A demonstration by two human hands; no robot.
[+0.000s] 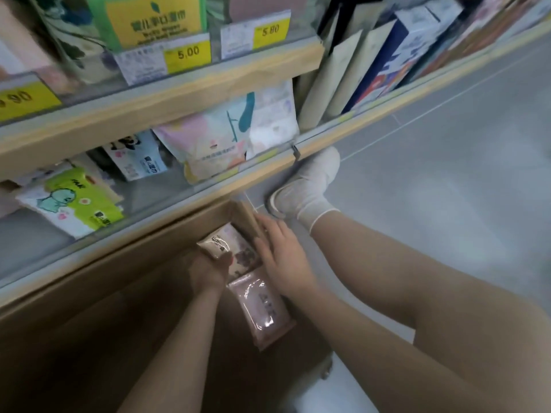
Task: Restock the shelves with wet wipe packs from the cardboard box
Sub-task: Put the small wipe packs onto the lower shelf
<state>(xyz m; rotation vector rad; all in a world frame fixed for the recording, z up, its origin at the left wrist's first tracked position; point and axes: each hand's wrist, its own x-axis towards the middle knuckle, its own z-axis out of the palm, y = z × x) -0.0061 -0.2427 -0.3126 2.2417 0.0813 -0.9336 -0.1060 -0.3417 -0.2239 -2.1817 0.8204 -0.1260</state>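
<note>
Box (125, 293): brown cardboard, open, under the lowest shelf (167, 213).
Pack (219, 244): I see soft glossy pink plastic, long axis slanting toward the shelf, inside the box.
Left hand (208, 271): curled round the pack's near end.
Right hand (281, 251): fingers straight, flat against the box's far flap.
Second pack (262, 308): pink, lying in the box, nearer me.

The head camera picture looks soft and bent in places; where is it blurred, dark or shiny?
In the head view, the upper-left shelf goods and price tags are smeared by motion blur; the shelf edges bow from wide-angle distortion; the cardboard box interior lies in shadow; glare glints on the pink pack; the floor is brightly lit.
</note>
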